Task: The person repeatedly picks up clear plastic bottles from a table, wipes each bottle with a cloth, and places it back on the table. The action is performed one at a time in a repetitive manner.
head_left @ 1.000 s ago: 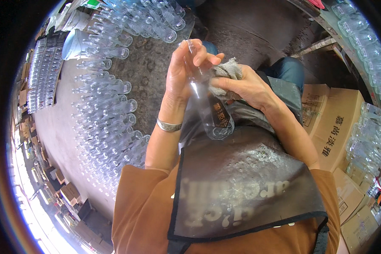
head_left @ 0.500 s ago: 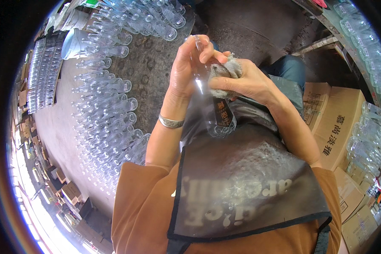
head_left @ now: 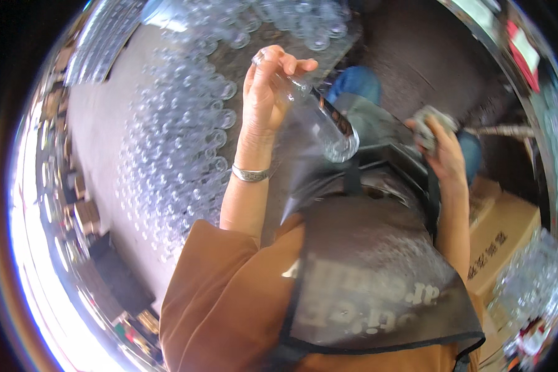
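A clear glass bottle with a dark label (head_left: 336, 137) is held by its narrow end in my left hand (head_left: 268, 84), its base tilted down and to the right over my lap. The fingers of that hand wrap round the neck. Off to the right, apart from the bottle, my right hand (head_left: 443, 149) is closed on a crumpled greyish cloth (head_left: 433, 126). A dark translucent apron (head_left: 366, 273) covers my front.
Many clear glass bottles (head_left: 180, 136) lie close together on the left, and more (head_left: 297, 18) beyond them. A cardboard box (head_left: 499, 232) stands at my right, with clear bottles (head_left: 533, 273) beside it. A pale blue bucket (head_left: 167, 13) is at the far left.
My right hand with the cloth has come away from the bottle and moved right. The bottle's base has swung up and to the right. The whole view has turned.
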### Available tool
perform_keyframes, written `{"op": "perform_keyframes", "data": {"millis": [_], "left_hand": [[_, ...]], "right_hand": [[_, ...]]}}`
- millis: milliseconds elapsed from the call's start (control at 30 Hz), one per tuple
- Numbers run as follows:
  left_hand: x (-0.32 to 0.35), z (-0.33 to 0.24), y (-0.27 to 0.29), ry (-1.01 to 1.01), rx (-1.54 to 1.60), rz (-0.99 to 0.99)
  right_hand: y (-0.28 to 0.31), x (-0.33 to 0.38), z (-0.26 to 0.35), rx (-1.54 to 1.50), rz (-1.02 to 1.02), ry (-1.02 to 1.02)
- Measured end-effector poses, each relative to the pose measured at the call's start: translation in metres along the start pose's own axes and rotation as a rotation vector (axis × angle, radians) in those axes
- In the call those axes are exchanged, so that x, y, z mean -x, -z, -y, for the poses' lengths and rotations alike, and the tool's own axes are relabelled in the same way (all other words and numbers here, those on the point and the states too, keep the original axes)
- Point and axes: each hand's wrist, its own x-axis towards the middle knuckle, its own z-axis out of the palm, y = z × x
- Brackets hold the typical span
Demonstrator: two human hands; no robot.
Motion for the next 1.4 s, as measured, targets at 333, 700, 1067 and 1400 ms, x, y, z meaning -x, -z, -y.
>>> {"op": "perform_keyframes", "data": {"millis": [333, 700, 1067, 1400], "left_hand": [[0.006, 0.002, 0.188, -0.304, -0.747, -0.688], [-0.016, 0.000, 0.265, -0.471, -1.116, -0.888], [-0.013, -0.011, 0.231, -0.508, -1.187, -0.947], [-0.139, 0.071, 0.074, -0.432, -1.259, -0.443]], "right_hand": [[0.070, 0.008, -0.020, -0.097, -0.312, -0.088], [0.044, -0.005, -0.019, -0.053, -0.289, -0.122], [0.053, -0.007, -0.020, -0.084, -0.292, -0.121], [0.104, -0.008, -0.035, -0.085, -0.375, -0.119]]}}
